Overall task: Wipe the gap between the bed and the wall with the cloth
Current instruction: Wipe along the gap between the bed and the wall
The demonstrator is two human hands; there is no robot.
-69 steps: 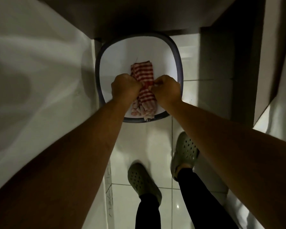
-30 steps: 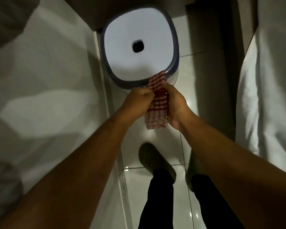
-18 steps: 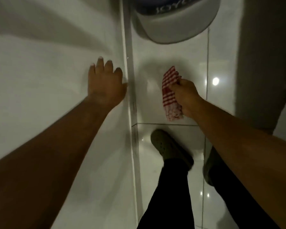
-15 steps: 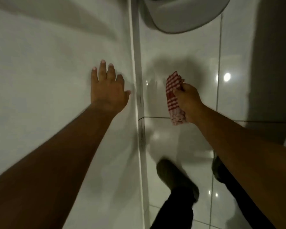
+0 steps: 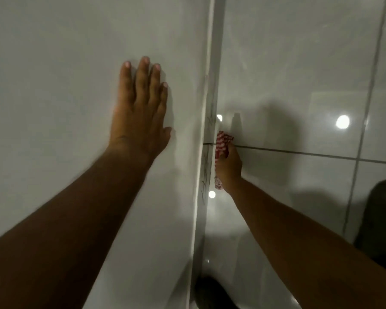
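Observation:
My left hand (image 5: 140,112) lies flat, fingers apart, on the white wall (image 5: 65,85) at the left. My right hand (image 5: 228,167) grips the red-and-white checked cloth (image 5: 222,144) low down, pressing it against the skirting strip (image 5: 207,157) where the wall meets the glossy floor. Most of the cloth is bunched under my fingers; one end pokes out above them, another below at my wrist. The bed is out of view.
The floor is shiny white tiles (image 5: 299,85) with grey grout lines and bright light reflections. A dark shoe (image 5: 212,293) shows at the bottom edge, and another dark shape (image 5: 381,219) sits at the right edge.
Both hands wrung the cloth over the basin, then my left hand let go and went flat on the wall. My right hand has carried the cloth down and left to the skirting.

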